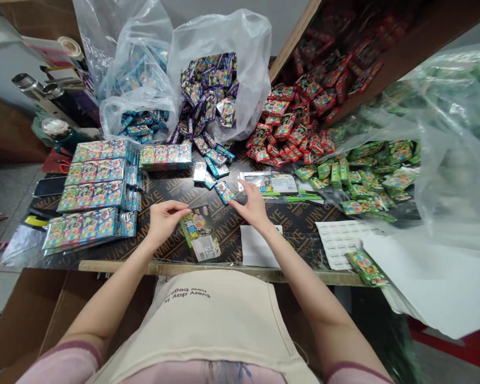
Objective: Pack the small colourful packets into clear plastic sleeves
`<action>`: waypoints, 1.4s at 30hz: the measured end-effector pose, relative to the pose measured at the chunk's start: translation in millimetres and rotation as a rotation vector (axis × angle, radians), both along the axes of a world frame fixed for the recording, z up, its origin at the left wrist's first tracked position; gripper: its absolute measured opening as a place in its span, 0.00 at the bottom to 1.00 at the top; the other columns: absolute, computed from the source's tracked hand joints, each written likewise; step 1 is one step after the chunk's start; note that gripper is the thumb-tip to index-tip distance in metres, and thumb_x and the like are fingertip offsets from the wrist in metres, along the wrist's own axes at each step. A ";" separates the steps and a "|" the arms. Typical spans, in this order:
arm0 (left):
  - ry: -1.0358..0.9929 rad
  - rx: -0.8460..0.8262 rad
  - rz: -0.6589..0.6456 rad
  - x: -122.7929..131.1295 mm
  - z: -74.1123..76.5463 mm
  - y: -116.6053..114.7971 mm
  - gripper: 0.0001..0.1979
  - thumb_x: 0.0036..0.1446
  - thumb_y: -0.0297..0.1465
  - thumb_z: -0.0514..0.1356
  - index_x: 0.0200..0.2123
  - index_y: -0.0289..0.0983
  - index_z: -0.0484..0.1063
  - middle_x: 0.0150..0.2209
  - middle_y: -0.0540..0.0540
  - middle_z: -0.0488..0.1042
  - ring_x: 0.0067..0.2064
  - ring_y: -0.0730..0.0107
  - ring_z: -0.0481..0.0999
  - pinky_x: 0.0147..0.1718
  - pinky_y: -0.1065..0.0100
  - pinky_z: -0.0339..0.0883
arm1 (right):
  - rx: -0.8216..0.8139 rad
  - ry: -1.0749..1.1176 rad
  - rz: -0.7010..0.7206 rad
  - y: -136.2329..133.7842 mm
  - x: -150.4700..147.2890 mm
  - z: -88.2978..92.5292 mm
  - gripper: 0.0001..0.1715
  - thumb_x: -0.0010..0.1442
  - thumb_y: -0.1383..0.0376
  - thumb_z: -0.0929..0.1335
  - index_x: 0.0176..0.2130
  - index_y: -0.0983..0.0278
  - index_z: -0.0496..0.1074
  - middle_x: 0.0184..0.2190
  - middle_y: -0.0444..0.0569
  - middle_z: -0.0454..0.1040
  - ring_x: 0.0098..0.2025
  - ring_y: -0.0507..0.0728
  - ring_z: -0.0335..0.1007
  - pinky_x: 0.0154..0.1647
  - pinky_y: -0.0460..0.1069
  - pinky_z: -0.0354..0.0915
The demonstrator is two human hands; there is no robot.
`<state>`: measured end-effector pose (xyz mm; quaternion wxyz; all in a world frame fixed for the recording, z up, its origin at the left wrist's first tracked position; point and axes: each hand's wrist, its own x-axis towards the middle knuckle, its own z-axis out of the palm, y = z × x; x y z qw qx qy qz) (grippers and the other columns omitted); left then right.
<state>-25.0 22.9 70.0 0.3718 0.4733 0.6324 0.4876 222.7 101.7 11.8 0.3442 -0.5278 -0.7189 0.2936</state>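
Near the frame's centre, our left fingers [176,206] pinch a flat pouch [200,234]; our right fingers [248,190] spread wide beside a blue box [224,192]. Stacked packs [92,193] at left look finished; red boxes [286,126] and purple boxes [208,101], upper centre, remain loose.

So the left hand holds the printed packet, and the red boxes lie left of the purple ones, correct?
Not quite: the head view shows the red boxes right of the purple boxes. The left hand does hold the printed packet.

The apron [220,325] reads "Every day is new begin…", upside down, and the dark tabletop [298,216] bears "JUNYUAN" and "MUYE".
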 end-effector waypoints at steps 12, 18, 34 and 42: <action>0.953 -0.018 -0.566 -28.2 -49.7 -19.0 0.39 0.41 0.30 0.70 0.59 0.40 0.64 0.63 0.34 0.61 0.66 0.43 0.55 0.62 0.39 0.41 | 0.000 -0.475 0.544 64.4 -2.2 -32.8 0.42 0.44 0.65 0.71 0.59 0.60 0.63 0.57 0.57 0.66 0.63 0.71 0.53 0.61 0.70 0.42; 0.972 0.047 -1.033 7.2 -65.0 -6.2 0.52 0.39 0.32 0.72 0.66 0.44 0.50 0.61 0.35 0.62 0.63 0.47 0.58 0.62 0.43 0.41 | 0.074 -0.447 0.480 28.2 0.4 -45.5 0.51 0.46 0.49 0.74 0.63 0.62 0.59 0.59 0.62 0.62 0.60 0.70 0.57 0.60 0.66 0.47; 0.814 0.087 -0.649 4.1 -44.9 11.3 0.39 0.43 0.33 0.65 0.60 0.39 0.58 0.53 0.38 0.65 0.54 0.50 0.65 0.53 0.54 0.60 | 0.208 -0.335 0.390 -40.4 -16.2 17.4 0.39 0.52 0.60 0.70 0.61 0.62 0.61 0.57 0.60 0.66 0.55 0.69 0.60 0.53 0.62 0.58; 0.648 0.187 -0.701 3.5 -50.5 17.7 0.54 0.41 0.29 0.66 0.67 0.39 0.38 0.63 0.36 0.58 0.61 0.47 0.62 0.61 0.48 0.53 | 0.187 -0.225 0.515 -31.7 -18.7 17.1 0.38 0.47 0.59 0.72 0.57 0.64 0.64 0.53 0.58 0.70 0.54 0.66 0.63 0.53 0.59 0.57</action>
